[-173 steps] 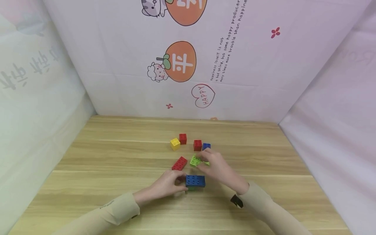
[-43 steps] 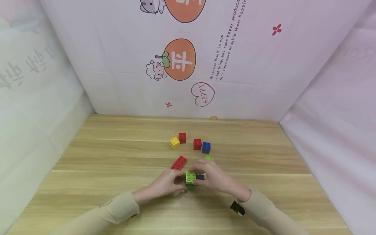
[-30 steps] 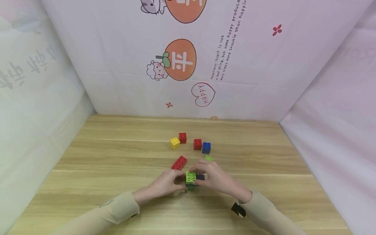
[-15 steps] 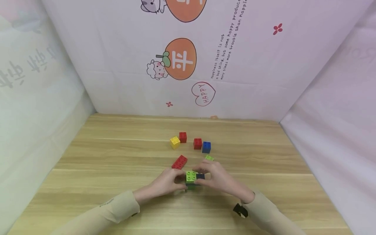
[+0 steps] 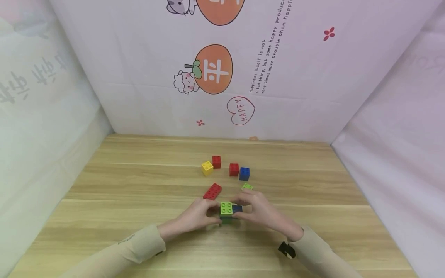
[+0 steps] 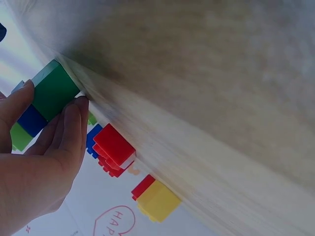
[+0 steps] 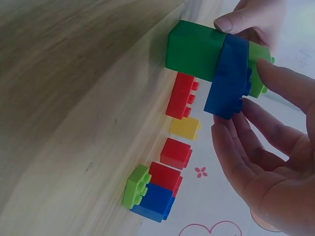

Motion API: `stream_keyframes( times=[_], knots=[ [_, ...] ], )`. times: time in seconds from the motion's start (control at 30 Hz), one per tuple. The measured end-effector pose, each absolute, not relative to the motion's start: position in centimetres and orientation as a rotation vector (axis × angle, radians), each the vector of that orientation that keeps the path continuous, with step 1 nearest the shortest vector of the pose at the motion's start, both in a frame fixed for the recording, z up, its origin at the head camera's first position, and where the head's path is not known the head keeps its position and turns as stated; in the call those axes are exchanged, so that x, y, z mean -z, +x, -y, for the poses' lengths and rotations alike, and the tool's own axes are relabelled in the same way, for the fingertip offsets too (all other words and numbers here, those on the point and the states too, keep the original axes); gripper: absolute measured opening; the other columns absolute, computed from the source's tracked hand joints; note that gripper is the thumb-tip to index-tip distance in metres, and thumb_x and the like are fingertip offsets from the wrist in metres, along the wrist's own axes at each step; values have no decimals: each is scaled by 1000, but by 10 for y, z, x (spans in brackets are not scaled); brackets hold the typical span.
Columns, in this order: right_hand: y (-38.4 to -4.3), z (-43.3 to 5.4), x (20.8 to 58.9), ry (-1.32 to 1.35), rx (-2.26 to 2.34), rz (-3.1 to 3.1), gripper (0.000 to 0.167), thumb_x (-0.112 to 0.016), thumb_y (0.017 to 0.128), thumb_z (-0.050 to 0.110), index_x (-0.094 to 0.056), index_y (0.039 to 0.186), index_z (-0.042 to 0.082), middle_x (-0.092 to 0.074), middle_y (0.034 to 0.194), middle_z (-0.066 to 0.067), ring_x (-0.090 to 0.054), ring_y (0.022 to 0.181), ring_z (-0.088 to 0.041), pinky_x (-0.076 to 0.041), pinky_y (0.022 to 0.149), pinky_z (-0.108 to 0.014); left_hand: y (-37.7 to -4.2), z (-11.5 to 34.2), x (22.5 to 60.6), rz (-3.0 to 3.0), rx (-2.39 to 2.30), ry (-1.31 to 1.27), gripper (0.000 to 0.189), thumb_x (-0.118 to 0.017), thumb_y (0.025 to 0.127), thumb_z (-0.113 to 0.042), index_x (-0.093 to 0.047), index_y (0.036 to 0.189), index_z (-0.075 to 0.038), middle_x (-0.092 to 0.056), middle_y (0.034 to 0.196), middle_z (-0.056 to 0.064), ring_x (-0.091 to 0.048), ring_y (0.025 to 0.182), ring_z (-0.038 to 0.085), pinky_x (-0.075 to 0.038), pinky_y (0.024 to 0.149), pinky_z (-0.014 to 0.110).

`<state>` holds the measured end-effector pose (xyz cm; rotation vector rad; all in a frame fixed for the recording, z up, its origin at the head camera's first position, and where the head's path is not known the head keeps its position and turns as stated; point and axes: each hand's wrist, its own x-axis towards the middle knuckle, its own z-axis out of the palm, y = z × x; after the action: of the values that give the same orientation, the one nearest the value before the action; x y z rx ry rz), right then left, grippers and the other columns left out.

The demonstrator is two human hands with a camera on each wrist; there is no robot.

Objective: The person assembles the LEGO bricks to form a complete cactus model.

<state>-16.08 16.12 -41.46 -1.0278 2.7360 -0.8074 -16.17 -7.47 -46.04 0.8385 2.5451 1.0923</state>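
Note:
Between the hands stands a small brick stack: a dark green brick at the bottom, a long blue brick across it, and a lime green brick on the blue one's left half. My left hand holds the stack from the left, thumb on the near side and fingers on the far side. My right hand is at the stack's right end, its thumb and fingers loosely spread around the blue brick's free half. In the right wrist view its thumb tip overlaps the lime brick.
A red long brick lies just behind my left hand. Farther back are a yellow brick, two red bricks and a small blue brick. Another lime brick is partly hidden behind my right hand. A printed cloth wall borders the table.
The lime brick went from the table onto the blue brick, carried by my right hand. Since then that hand has loosened and slid slightly right. My left hand stays on the stack.

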Motion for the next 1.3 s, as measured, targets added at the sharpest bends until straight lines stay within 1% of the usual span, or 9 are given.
stream_keyframes(
  times=[0.2, 0.43, 0.57, 0.7, 0.8, 0.97, 1.03, 1.17, 1.3],
  knots=[
    [-161, -163, 418, -1011, 765, -2729, 35, -80, 82, 19, -70, 115, 10, -73, 110, -2, -69, 98, -15, -60, 86, -27, -161, 74, 460, -2557, -1088, 848, 35, -79, 83, -18, -71, 115, -7, -74, 113, 5, -67, 98, 14, -58, 88, 29],
    [-162, -164, 421, -1014, 779, -2711, 33, -80, 82, 14, -70, 113, 9, -73, 109, -3, -69, 98, -16, -61, 85, -29, -161, 75, 461, -2559, -1087, 861, 38, -80, 82, -17, -70, 117, -7, -74, 114, 5, -68, 101, 16, -58, 90, 29],
    [-162, -164, 421, -1022, 784, -2711, 32, -80, 82, 14, -70, 112, 10, -73, 109, -3, -69, 98, -15, -60, 85, -28, -161, 76, 459, -2534, -1107, 844, 40, -80, 82, -14, -69, 119, -6, -73, 116, 7, -68, 104, 18, -58, 92, 31],
    [-162, -165, 422, -1023, 785, -2715, 32, -80, 82, 14, -70, 112, 9, -72, 109, -3, -69, 98, -15, -61, 85, -28, -162, 80, 455, -2515, -1129, 784, 40, -78, 84, -13, -67, 122, -5, -72, 119, 9, -68, 108, 21, -58, 94, 34],
    [-162, -165, 422, -1022, 781, -2719, 32, -80, 82, 14, -70, 112, 9, -72, 109, -4, -69, 98, -16, -61, 85, -29, -167, 84, 450, -2493, -1194, 777, 39, -75, 86, -11, -65, 123, -1, -70, 122, 15, -68, 109, 27, -58, 94, 38],
    [-162, -165, 421, -1021, 780, -2720, 31, -80, 82, 15, -70, 112, 9, -72, 109, -3, -69, 97, -15, -60, 85, -29, -178, 89, 443, -2495, -1320, 836, 34, -72, 87, -3, -65, 118, 8, -69, 118, 26, -70, 105, 36, -60, 89, 40],
    [-162, -165, 421, -1019, 781, -2716, 31, -80, 83, 16, -70, 112, 9, -73, 109, -3, -69, 97, -15, -61, 85, -30, -183, 90, 440, -2537, -1320, 822, 32, -72, 87, -2, -65, 117, 8, -70, 116, 25, -70, 104, 35, -60, 88, 39],
    [-162, -165, 421, -1010, 784, -2707, 31, -79, 83, 16, -71, 112, 9, -72, 110, -4, -69, 97, -15, -61, 85, -32, -192, 91, 437, -2604, -1304, 747, 32, -72, 87, -3, -66, 117, 6, -71, 116, 23, -70, 105, 35, -60, 89, 41],
    [-162, -165, 421, -1010, 787, -2705, 31, -79, 83, 15, -70, 112, 8, -72, 110, -4, -69, 98, -15, -61, 85, -32, -200, 88, 437, -2678, -1241, 716, 32, -73, 87, -6, -67, 117, 6, -71, 115, 22, -71, 102, 33, -61, 87, 40]
  ],
)
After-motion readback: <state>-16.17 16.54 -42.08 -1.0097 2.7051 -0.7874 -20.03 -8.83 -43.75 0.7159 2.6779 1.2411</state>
